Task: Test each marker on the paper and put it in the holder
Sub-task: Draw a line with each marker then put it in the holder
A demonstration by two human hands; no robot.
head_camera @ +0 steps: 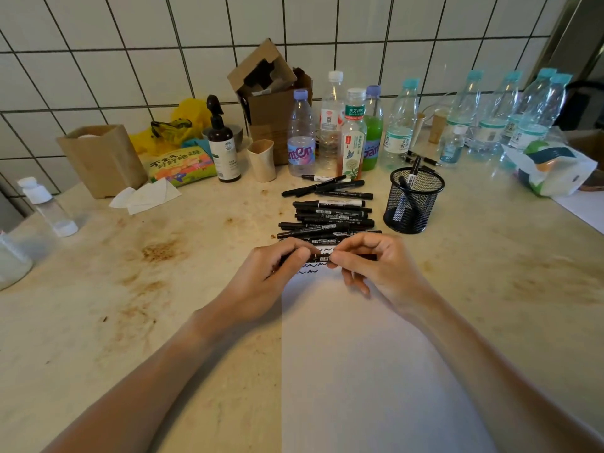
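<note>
A: A stained, pale desk (137, 289) against a white tiled wall (98, 60), with plastic bottles (400, 125) lined up along the back.

B: And the hands?

A: The left hand (264, 279) and right hand (376, 266) meet over the top edge of the white paper (359, 371). Both pinch one black marker (322, 257) with curled fingertips, holding it level just above some scribbles (310, 269).

B: Is its cap on?

A: Can't tell; the fingers cover both ends.

B: The rest of the markers?

A: A heap of black markers (330, 214) lies just beyond the hands. To its right stands the black mesh holder (413, 201) with a few markers upright inside; how many is hard to make out through the mesh.
</note>
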